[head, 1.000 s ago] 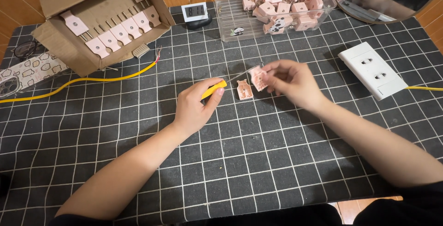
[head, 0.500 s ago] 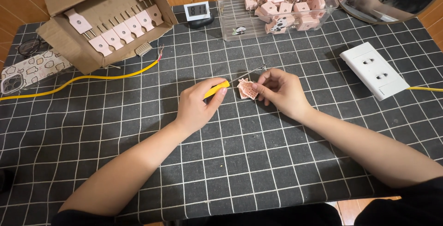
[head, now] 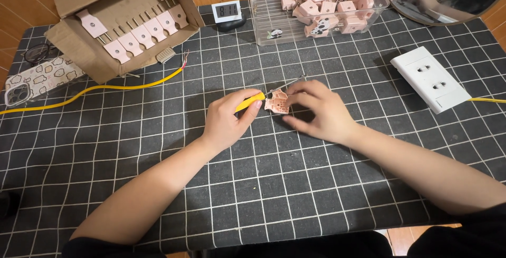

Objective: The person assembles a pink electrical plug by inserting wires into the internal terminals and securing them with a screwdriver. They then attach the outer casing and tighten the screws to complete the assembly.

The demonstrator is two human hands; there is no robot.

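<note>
Two hands meet near the middle of the worktop [head: 158, 195], a black cloth with a white grid. My left hand [head: 227, 121] is curled tight around a yellow-handled screwdriver [head: 250, 102]; only a short bit of the handle shows past my thumb, pointing at the pink plug [head: 277, 102]. My right hand [head: 321, 111] is half closed, fingertips pinching the plug from its right side and pressing it onto the cloth. Plug sits just between both hands, touching the right fingers; whether the screwdriver tip touches it I cannot tell.

Far left corner: open cardboard box [head: 79, 47] with a row of pink plug halves [head: 142, 31] laid inside, metal prongs showing. A yellow cable [head: 105, 86] runs from beside the box toward the left edge. A patterned phone case [head: 37, 79] and a pair of glasses [head: 34, 53] lie at the left edge.

Far edge, centre: small digital clock [head: 226, 11]. Right of it, a clear plastic bin [head: 274, 23] holding a heap of pink plugs [head: 327, 5].

Right side: white double socket plate [head: 429, 79], well apart from my hands. Far right corner: a round mirror [head: 448, 0].
</note>
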